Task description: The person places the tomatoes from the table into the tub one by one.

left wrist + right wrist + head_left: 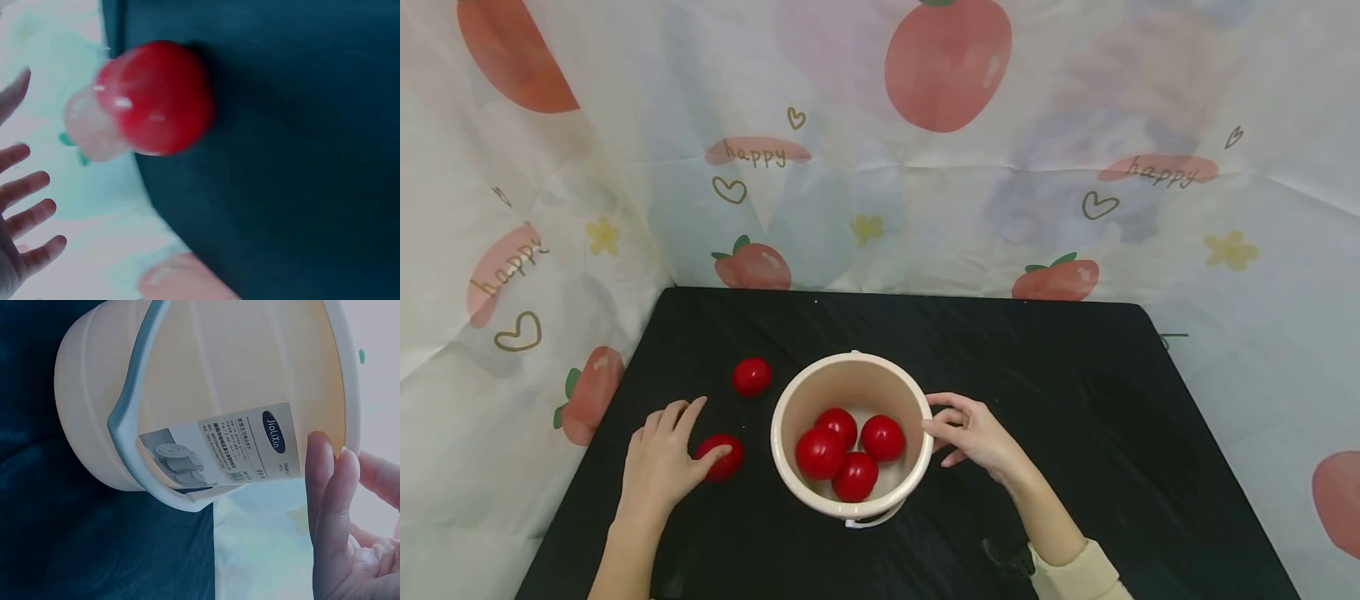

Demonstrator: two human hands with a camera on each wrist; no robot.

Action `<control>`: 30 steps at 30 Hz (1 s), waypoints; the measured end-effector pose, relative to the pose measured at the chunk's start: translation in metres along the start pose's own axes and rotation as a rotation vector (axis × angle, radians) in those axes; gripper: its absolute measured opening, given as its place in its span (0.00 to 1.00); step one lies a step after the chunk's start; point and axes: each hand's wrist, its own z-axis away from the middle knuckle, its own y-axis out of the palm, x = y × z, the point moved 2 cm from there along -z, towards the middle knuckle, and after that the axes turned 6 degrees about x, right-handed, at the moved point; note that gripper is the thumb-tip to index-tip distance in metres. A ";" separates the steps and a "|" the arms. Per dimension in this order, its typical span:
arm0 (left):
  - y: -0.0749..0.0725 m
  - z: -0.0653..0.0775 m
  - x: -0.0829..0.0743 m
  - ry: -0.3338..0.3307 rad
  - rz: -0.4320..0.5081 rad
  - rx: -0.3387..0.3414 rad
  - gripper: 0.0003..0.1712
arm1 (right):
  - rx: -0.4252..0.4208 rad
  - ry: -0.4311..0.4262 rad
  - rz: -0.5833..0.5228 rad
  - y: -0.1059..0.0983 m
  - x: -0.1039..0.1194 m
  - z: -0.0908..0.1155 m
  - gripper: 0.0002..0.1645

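A cream bucket (782, 454) stands on the black table with several shiny red balls (820, 452) inside. My right hand (973, 437) pinches its rim on the right side, and the right wrist view shows those fingers (334, 506) at the rim beside a printed label (228, 450). Left of the bucket, my left hand (658, 458) hovers with spread fingers at a red ball (724, 458), its thumb overlapping the ball in the head view. In the left wrist view the hand (25, 212) is apart from the ball (165, 100). Another red ball (752, 377) lies farther back.
The bucket's pale handle (874, 518) hangs down at its front. A curtain (880, 208) printed with fruit and hearts hangs behind and beside the black table (1060, 375). A dark strap-like thing (1017, 562) shows near the right sleeve (1078, 575).
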 end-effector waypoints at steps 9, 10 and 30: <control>0.037 0.020 0.012 -0.098 -0.019 0.251 0.52 | 0.003 0.004 0.003 0.000 0.000 0.001 0.32; 0.039 0.021 0.013 -0.102 -0.022 0.260 0.52 | 0.004 0.004 0.003 0.000 0.000 0.001 0.32; 0.073 0.021 0.025 -0.155 -0.035 0.285 0.50 | -0.003 0.011 -0.005 0.001 -0.003 0.002 0.31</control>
